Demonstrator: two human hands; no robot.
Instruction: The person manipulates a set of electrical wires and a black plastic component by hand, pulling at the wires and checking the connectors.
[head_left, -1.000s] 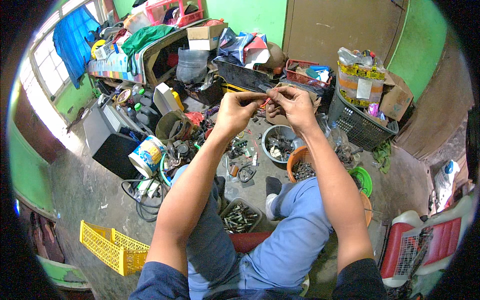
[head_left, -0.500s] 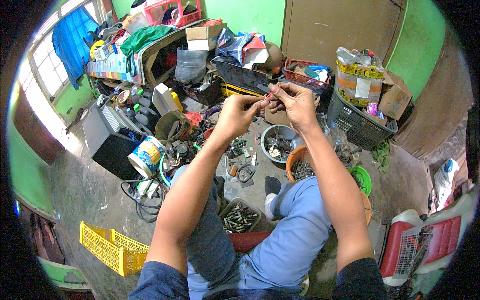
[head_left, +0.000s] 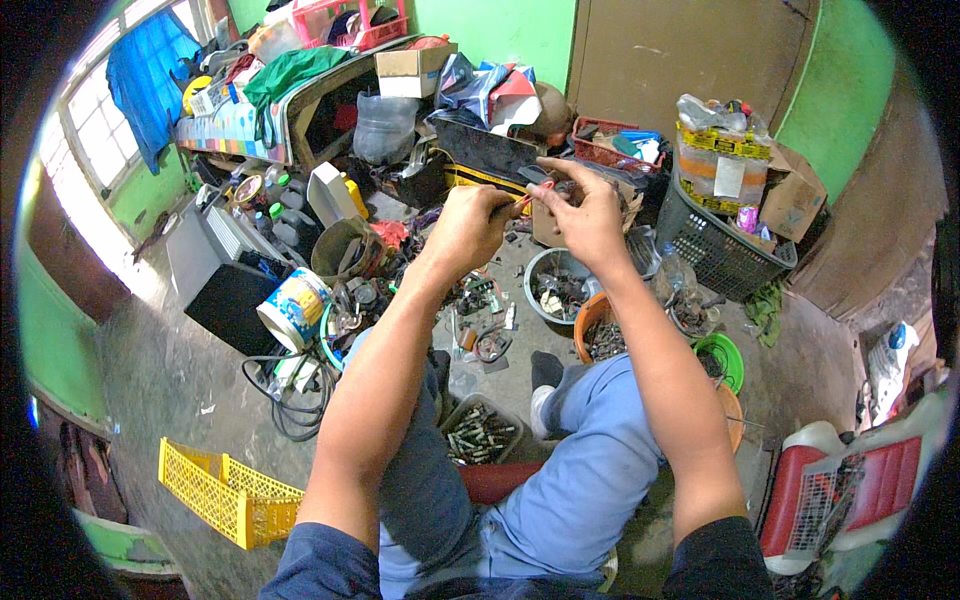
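Observation:
Both my hands meet in front of me, raised above the cluttered floor. Between them runs a thin red wire-like piece (head_left: 546, 185), too small to make out fully. My left hand (head_left: 468, 228) is closed, pinching one end with thumb and fingers. My right hand (head_left: 590, 218) has its thumb against the piece's other end, while its index finger is lifted away from the thumb. The remaining right fingers are partly hidden. Below the hands, small electronic scraps (head_left: 478, 300) lie on the floor. Between my legs stands a clear tub (head_left: 516, 440) of small cylindrical parts.
A grey basin (head_left: 530, 290) and an orange bowl (head_left: 584, 335) hold small parts near my right knee. A green bowl (head_left: 738, 365) stands farther right. At the left are a white-blue bucket (head_left: 290, 312), black cable (head_left: 312, 410) and a yellow crate (head_left: 215, 485). A dark basket (head_left: 720, 245) stands at right.
My right index finger has lifted off the thumb, and the right hand has dropped slightly. My left hand has shifted a little, still pinching the red piece.

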